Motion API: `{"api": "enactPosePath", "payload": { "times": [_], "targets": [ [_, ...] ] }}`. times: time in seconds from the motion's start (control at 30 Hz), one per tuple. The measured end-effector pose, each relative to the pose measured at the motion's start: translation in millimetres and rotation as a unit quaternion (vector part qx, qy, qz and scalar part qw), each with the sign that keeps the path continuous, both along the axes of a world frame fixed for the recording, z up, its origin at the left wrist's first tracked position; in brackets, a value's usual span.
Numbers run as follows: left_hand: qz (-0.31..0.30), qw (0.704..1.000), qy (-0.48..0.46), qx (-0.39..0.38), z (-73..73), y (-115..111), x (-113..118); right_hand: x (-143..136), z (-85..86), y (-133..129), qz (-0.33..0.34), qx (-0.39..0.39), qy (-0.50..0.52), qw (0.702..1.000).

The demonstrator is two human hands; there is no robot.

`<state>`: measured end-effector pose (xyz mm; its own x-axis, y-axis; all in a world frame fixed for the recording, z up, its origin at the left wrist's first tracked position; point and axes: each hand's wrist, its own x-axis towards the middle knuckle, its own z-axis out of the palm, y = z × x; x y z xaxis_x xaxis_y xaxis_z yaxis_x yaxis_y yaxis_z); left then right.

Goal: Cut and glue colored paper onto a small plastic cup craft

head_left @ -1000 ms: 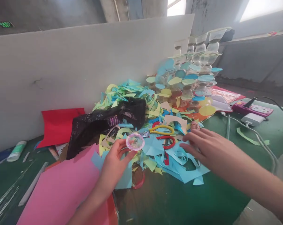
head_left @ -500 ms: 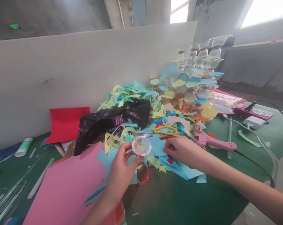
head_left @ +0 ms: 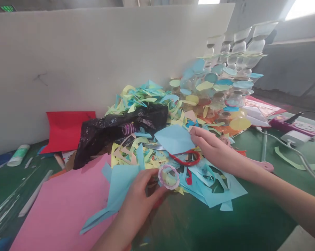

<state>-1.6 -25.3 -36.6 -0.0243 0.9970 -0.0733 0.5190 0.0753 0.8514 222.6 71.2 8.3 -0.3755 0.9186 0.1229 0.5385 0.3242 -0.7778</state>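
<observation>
Between the thumb and fingers of my left hand (head_left: 144, 195) is a small clear plastic cup (head_left: 168, 176) with a pinkish rim, its round end facing me. My right hand (head_left: 209, 144) pinches the edge of a light blue paper piece (head_left: 175, 138), raised above the scrap pile. Just under that paper lie red-handled scissors (head_left: 191, 158), partly covered. Light blue paper scraps (head_left: 209, 188) spread below my right hand. A folded light blue sheet (head_left: 120, 184) rests left of the cup, partly behind my left hand. My right forearm partly hides a pink glue gun (head_left: 264, 165).
A black plastic bag (head_left: 102, 130) and heaped paper cuttings (head_left: 144, 96) stand behind my hands. Stacked clear cups with paper discs (head_left: 225, 83) rise at back right. Pink paper (head_left: 60, 205) covers the left. A power strip (head_left: 298, 126) with cables sits right.
My right hand has lifted the blue paper piece off the pile, uncovering more scraps and the red scissor handle. The cup in my left hand has moved slightly right and down. The view tilts lower.
</observation>
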Motion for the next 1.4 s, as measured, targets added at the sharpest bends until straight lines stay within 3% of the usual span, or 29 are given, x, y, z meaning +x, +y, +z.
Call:
{"api": "enactPosePath", "payload": {
  "times": [0.17, 0.4, 0.5, 0.63, 0.7, 0.87, 1.07, 1.4],
  "targets": [
    [-0.024, 0.999, 0.037, 0.023, 1.5, 1, -6, -1, -0.7, -6, 0.069, -0.087, 0.027, 0.993],
    [-0.1, 0.992, 0.072, -0.023, 17.4, 0, -15, 3, -4.2, -5, 0.121, -0.132, 0.026, 0.984],
    [-0.063, 0.995, 0.079, 0.006, 22.1, 1, -22, 2, -9.1, -4, 0.144, -0.139, 0.018, 0.98],
    [0.064, 0.993, 0.095, 0.026, 32.4, 3, -32, -1, -11.9, -4, 0.165, -0.139, 0.018, 0.976],
    [0.098, 0.989, 0.108, 0.034, 40.6, 2, -34, -3, -10.4, -6, 0.165, -0.136, 0.01, 0.977],
    [0.069, 0.987, 0.141, 0.027, 54.1, -5, -28, -7, -4.7, -13, 0.17, -0.132, -0.017, 0.976],
    [-0.012, 0.987, 0.132, -0.091, 47.2, -6, -22, -14, -2.2, -23, 0.18, -0.156, -0.031, 0.971],
    [-0.038, 0.98, 0.119, -0.152, 38.8, -3, -31, -17, -13.1, -27, 0.18, -0.138, -0.078, 0.971]
  ]
}}
